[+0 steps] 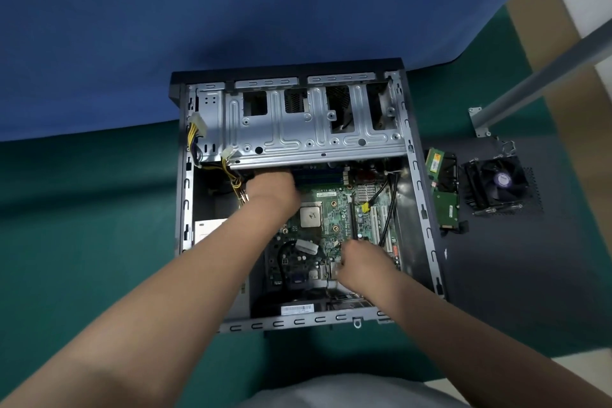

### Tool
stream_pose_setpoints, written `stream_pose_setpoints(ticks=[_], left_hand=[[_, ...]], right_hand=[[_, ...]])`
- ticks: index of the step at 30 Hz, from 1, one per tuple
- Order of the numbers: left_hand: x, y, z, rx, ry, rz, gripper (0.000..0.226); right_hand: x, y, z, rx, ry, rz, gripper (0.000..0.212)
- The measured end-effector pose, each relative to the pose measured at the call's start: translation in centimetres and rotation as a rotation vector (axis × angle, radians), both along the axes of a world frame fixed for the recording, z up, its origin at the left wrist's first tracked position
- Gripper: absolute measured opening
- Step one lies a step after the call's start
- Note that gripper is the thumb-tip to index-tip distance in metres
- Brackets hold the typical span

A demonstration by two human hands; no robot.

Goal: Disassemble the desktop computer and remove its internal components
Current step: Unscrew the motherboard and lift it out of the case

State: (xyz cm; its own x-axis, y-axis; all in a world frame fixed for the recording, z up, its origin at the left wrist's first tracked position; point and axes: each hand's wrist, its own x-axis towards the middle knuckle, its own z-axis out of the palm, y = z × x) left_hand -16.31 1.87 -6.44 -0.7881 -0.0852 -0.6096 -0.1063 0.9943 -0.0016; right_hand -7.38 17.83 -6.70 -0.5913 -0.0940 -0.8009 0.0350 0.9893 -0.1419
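Open grey metal computer case [418, 209] lies on green mat. Inside, green motherboard [334, 215]. Left hand [272, 190] at board's far-left edge under silver drive cage [314, 129], right hand [359, 263] at near-right edge; grips blurred, cannot tell.

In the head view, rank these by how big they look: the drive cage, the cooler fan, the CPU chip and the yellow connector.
1. Drive cage
2. Cooler fan, though it sits off to the side
3. CPU chip
4. Yellow connector

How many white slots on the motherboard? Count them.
2. One white slot above the right hand; the other white slot right of it. More may be hidden.
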Motion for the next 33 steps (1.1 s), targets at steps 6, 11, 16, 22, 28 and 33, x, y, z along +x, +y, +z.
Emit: stream_pose_setpoints(ticks=[6,11,16,22,28,33], left_hand=[[4.9,3.6,0.4,0.257,-0.213,-0.113,0.043],[6.9,3.6,-1.0,0.31,-0.242,-0.037,0.027],[7.3,3.1,-1.3,0.363,-0.245,0.053,0.027],[6.5,2.1,-0.1,0.454,-0.279,0.235,0.015],[6.4,0.7,2.8,0.434,-0.39,0.08,0.007],[6.5,0.5,4.8,0.476,-0.469,-0.094,0.012]], right_hand=[[0.6,0.3,-0.4,-0.08,0.005,0.055,0.039],[0.8,0.2,-0.9,-0.122,-0.039,0.031,0.03],[0.3,0.1,-0.9,-0.13,-0.064,0.0,0.042],[-0.8,0.1,-0.6,-0.138,-0.079,0.245,0.054],[-1.4,0.1,-0.2,-0.106,0.079,0.72,0.051],[-0.8,-0.5,-0.2,-0.139,0.146,0.804,0.032]])
